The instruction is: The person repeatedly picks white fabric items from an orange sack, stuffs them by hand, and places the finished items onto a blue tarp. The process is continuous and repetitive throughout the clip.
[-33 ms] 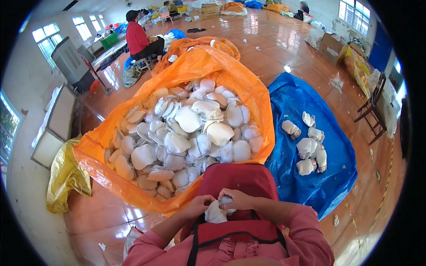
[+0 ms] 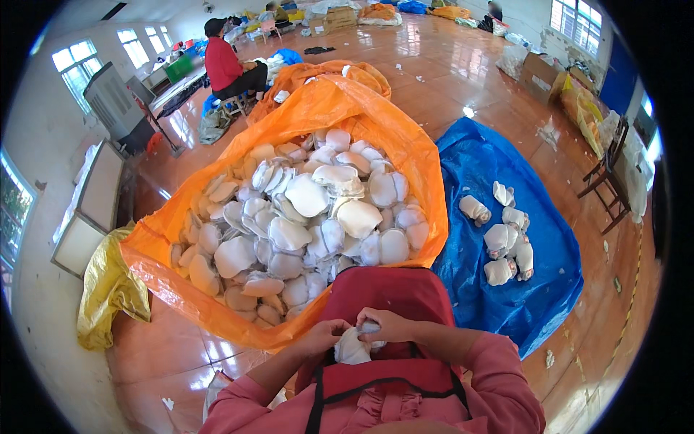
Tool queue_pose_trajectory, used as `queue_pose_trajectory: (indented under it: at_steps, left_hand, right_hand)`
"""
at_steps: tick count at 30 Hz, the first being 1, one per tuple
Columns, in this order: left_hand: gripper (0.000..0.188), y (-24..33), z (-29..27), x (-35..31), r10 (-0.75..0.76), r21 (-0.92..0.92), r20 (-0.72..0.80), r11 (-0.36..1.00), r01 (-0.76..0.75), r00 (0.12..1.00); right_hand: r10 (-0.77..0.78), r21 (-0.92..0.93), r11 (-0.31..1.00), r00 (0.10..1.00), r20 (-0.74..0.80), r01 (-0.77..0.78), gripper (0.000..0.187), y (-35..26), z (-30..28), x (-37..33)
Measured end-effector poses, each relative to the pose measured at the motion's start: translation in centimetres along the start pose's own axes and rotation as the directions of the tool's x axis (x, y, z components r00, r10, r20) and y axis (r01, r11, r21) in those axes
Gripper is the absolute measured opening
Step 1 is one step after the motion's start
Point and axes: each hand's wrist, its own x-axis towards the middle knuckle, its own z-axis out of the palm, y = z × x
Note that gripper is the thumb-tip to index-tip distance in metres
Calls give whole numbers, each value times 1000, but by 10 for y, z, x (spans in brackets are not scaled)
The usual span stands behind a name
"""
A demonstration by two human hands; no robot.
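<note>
Over my lap, my left hand (image 2: pixel 325 337) and my right hand (image 2: pixel 387 326) both grip one soft white cloth piece (image 2: pixel 352 350). The left fingers pinch its upper left edge. The right fingers close round a greyish-white part at its upper right; the fingers partly hide it. A dark red apron (image 2: pixel 394 293) covers my lap beneath the piece. Just ahead, a wide-mouthed orange woven sack (image 2: pixel 405 137) holds a heap of flat, rounded white cloth pieces (image 2: pixel 306 195). To the right, several plump white cloth bundles (image 2: pixel 499 240) lie on a blue woven sheet (image 2: pixel 473 163).
A crumpled yellow sack (image 2: pixel 108 289) lies at the left by a white cabinet (image 2: pixel 87 210). Beyond the orange sack, a person in red (image 2: pixel 223 64) sits on a stool. On the right stand a wooden chair (image 2: pixel 611 177) and a cardboard box (image 2: pixel 538 78). The floor (image 2: pixel 434 69) is tiled.
</note>
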Motion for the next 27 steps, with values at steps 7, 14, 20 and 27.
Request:
queue_pose_trajectory:
  at_steps: [7,14,20,27]
  left_hand:
    - [21,-6,-12,-4,-115,-368,89,919,140,989]
    - [25,5,-2,2,-162,-93,29,982,164,986]
    - [16,16,17,27,-52,411,-317,893,186,947]
    - [29,41,42,40,122,688,-364,704,177,924]
  right_hand:
    - [-76,-24,997,993,89,79,38,7,2,4]
    - [-30,-119,993,998,-47,24,40,10,7,2]
    - [35,-155,986,984,-174,-62,41,26,10,6]
    - [20,-58,998,963,-269,-37,42,37,9,1]
